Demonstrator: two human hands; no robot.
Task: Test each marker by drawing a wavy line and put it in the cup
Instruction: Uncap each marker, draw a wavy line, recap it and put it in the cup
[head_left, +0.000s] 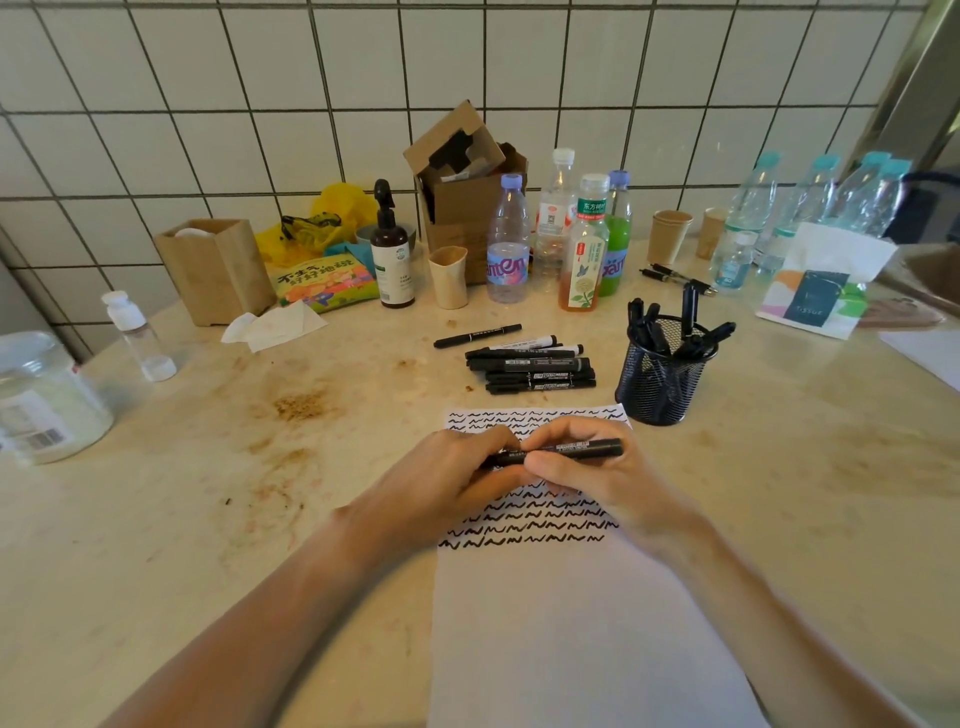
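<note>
I hold a black marker pen (561, 451) level over white paper (566, 623) covered in black wavy lines. More black markers (535, 366) lie beyond, beside a black mesh cup (662, 376) holding others.

Your two forearms reach in from the near edge and converge at centre; your left hand (457, 480) and right hand (587, 467) meet, fingers curled, thumbs touching.
</note>
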